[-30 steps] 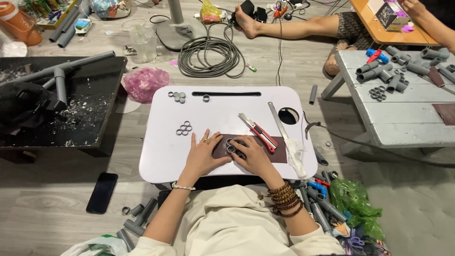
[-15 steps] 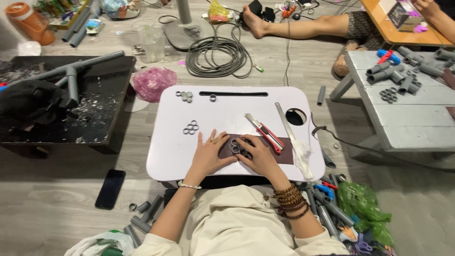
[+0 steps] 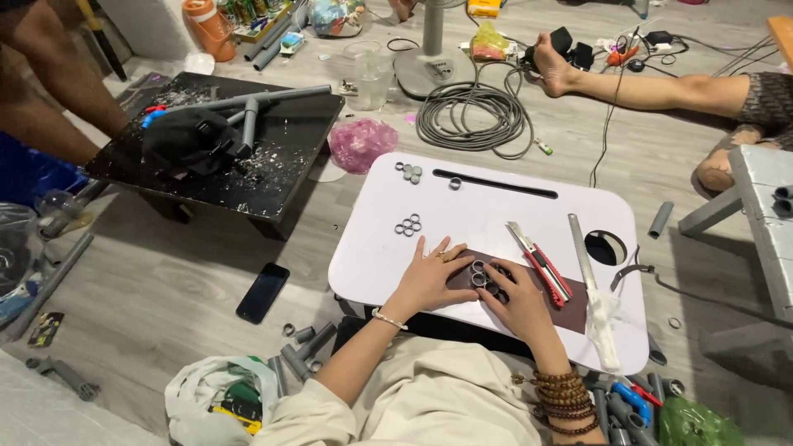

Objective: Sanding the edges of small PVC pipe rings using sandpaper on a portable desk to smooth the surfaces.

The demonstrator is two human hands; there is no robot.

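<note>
Left hand point(image 3: 431, 277) flat, fingers spread, pinning brown sheet point(image 3: 570, 310) on tabletop point(image 3: 462, 206). Right hand point(image 3: 519, 301) half-curled over grey rings point(image 3: 479, 272), between both hands. Sheet's long axis runs left-right.

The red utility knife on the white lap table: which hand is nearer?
Right. The right hand lies just left of the red utility knife; the left hand sits farther left, beyond the grey rings.

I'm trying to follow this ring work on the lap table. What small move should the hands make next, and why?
Probably keep the left hand flat to pin the dark sheet and let the right hand press the grey rings across it. Both hands lie on that sheet, and the rings sit right at the fingertips.
</note>
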